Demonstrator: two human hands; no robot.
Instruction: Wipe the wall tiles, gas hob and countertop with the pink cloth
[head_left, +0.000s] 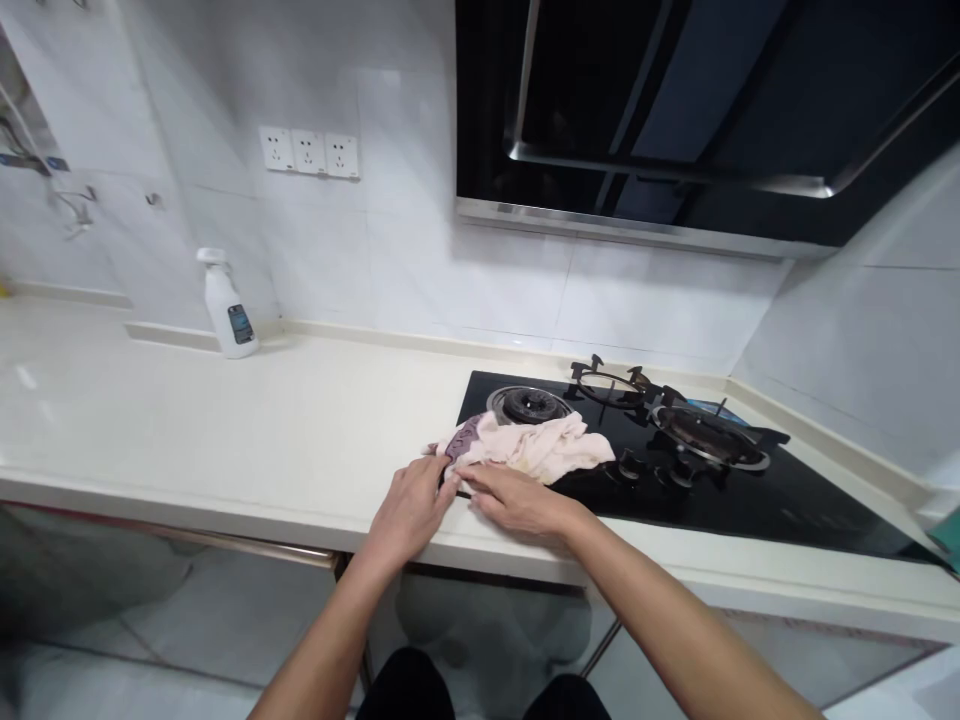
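A crumpled pale pink cloth (pixel 551 446) with a purple patterned band lies over the front left corner of the black glass gas hob (pixel 750 515). My left hand (pixel 411 508) grips the cloth's left end, fingers bent over the hob's corner and the counter edge. From the right, my right hand (pixel 517 500) reaches across with its fingers closed on the cloth's near edge, the fingertips close to my left thumb. Part of the cloth is hidden under both hands. Just behind it sits the uncovered left burner (pixel 531 404), without its pan support.
A pan support (pixel 611 388) stands at the back of the hob, and the right burner (pixel 709 435) has its own. Two knobs (pixel 628 467) are at the front. A white spray bottle (pixel 229 312) stands left on the counter (pixel 322 420). A dark range hood (pixel 660 120) hangs above.
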